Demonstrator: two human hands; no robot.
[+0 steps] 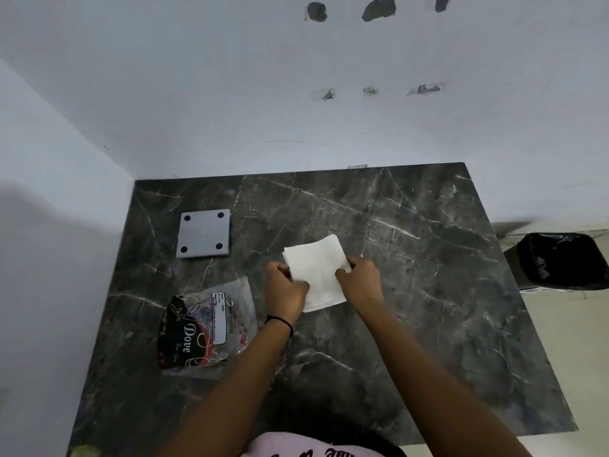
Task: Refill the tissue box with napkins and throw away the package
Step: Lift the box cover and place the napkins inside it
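A white stack of napkins [316, 268] is held just above the middle of the dark marble table [428, 308]. My left hand [285, 288] grips its left edge and my right hand [361, 280] grips its right edge. The clear plastic package [211, 324], printed black and red with the word Dove, lies flat and open on the table to the left of my hands. A grey square box panel with four dark round feet [203, 234] lies at the back left of the table.
A black bin with a black liner [566, 258] stands on the floor past the table's right edge. White walls close the table in at the back and on the left.
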